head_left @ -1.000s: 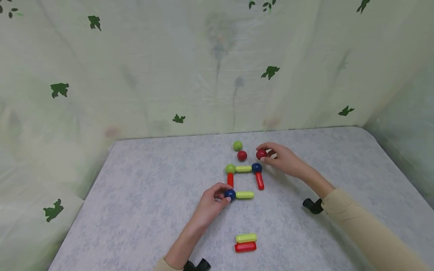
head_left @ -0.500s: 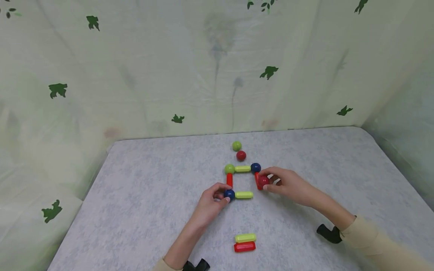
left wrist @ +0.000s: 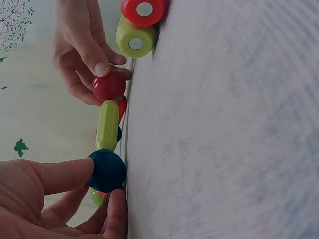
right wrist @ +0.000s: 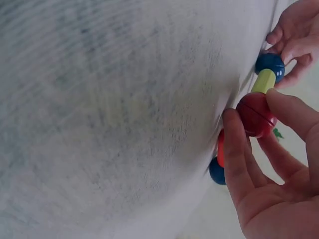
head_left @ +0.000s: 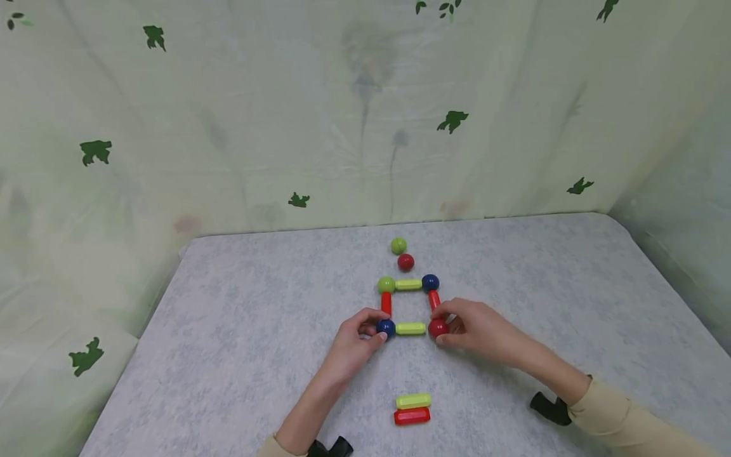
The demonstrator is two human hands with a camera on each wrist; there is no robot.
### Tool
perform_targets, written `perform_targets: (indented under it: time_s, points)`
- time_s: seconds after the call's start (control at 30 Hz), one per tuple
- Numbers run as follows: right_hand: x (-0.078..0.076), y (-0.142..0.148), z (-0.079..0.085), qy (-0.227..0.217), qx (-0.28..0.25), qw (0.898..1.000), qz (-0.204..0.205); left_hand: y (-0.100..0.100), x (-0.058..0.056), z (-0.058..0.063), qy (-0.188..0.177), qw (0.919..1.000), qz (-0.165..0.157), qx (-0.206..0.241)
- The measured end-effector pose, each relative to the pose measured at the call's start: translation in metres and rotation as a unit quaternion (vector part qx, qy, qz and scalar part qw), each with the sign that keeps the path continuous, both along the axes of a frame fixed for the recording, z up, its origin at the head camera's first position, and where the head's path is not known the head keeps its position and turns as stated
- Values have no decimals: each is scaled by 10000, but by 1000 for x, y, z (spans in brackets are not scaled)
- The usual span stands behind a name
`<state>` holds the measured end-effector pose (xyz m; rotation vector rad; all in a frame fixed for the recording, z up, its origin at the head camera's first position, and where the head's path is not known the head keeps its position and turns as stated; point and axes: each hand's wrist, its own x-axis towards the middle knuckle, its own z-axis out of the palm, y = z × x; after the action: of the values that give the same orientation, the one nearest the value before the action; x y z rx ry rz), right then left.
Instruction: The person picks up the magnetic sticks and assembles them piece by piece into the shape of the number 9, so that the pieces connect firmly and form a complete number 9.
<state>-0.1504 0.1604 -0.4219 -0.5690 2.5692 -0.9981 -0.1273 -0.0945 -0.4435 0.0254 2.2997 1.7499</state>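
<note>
In the head view, my left hand pinches a dark blue ball at the front left corner of a square of rods and balls. My right hand holds a red ball between thumb and fingers at the front right corner. Between these balls lies a yellow-green rod; whether it touches the red ball I cannot tell. A red rod runs back to a green ball. From there another yellow-green rod reaches a second blue ball, and a second red rod leads toward the held red ball.
Behind the square sit a loose red ball and a loose green ball. Nearer the person, a spare yellow-green rod and a spare red rod lie side by side on the grey tabletop. Patterned sheeting hangs behind.
My right hand has brought the red ball from behind the square, along its right side, to the front right corner. The right red rod's near end has shifted slightly. My left hand keeps its place.
</note>
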Motion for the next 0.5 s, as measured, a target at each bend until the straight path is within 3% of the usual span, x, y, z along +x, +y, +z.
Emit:
perform_targets:
  time_s: [0.23,0.5]
  points:
    - [0,-4,-3,186,78,9998,26,0,0,3,-12,9999,-49,88]
    - [-1,-3,1,277,108,9995,-47,4,11,36,-43,9999,-50,132]
